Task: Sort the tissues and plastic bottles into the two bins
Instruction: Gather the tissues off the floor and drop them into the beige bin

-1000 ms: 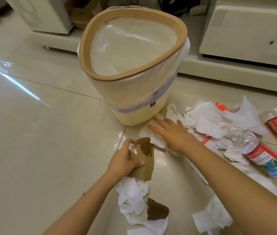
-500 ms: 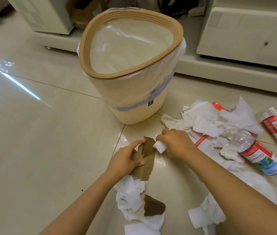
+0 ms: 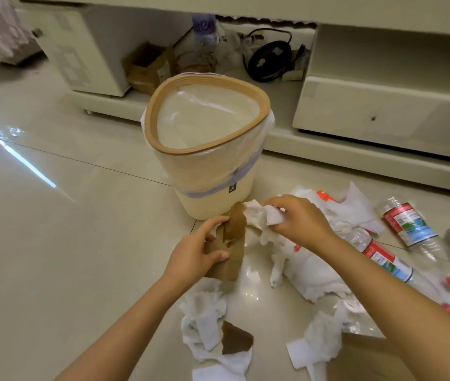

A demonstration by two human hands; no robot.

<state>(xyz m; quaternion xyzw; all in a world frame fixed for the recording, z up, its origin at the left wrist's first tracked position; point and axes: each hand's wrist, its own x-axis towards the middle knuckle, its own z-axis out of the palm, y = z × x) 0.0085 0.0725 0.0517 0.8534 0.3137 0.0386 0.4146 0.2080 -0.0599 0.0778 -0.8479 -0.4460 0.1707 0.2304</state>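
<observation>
Tissue (image 3: 262, 217), crumpled and white, sits bunched in the right hand (image 3: 299, 224), whose fingers curl around it just above the floor near the bin (image 3: 207, 138). It looks feather-light and soft, so a loose pinch anywhere should hold it, though trailing folds may snag. The left hand (image 3: 193, 255) grips a brown cardboard scrap (image 3: 232, 243), which seems stiffer. The bin's lined mouth is wide and unobstructed, with open room above the rim. Plastic bottles (image 3: 405, 224) lie well right among more tissues (image 3: 207, 325).
</observation>
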